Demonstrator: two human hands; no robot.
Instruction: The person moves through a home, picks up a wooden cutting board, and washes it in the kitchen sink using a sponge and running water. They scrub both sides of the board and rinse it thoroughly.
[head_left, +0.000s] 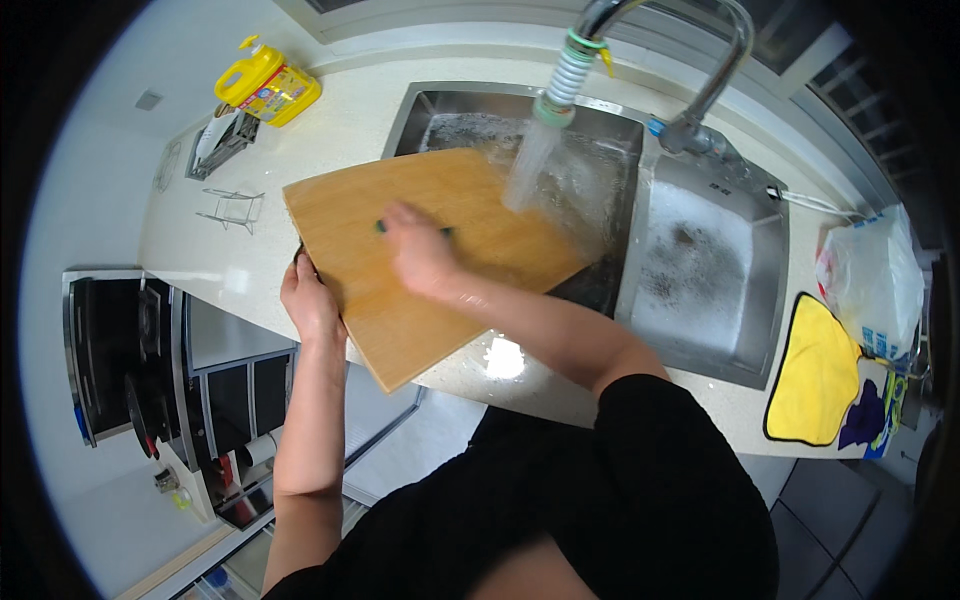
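A large wooden cutting board (420, 285) lies tilted over the left basin of a double steel sink (634, 225), its far right corner down in the basin. My left hand (311, 300) grips the board's left edge. My right hand (420, 251) presses on the middle of the board, blurred, with bits of something dark green, perhaps a scouring pad, showing at its sides. Water runs from the ribbed hose end of the faucet (559, 94) beside the board's far right part, into the left basin.
Suds fill the right basin (690, 262). A yellow pump jug (274, 86), a metal rack (225, 142) and a wire stand (231, 208) stand at the back left of the counter. At the right are a yellow cloth (814, 375), a purple cloth (862, 416) and a plastic bag (874, 277).
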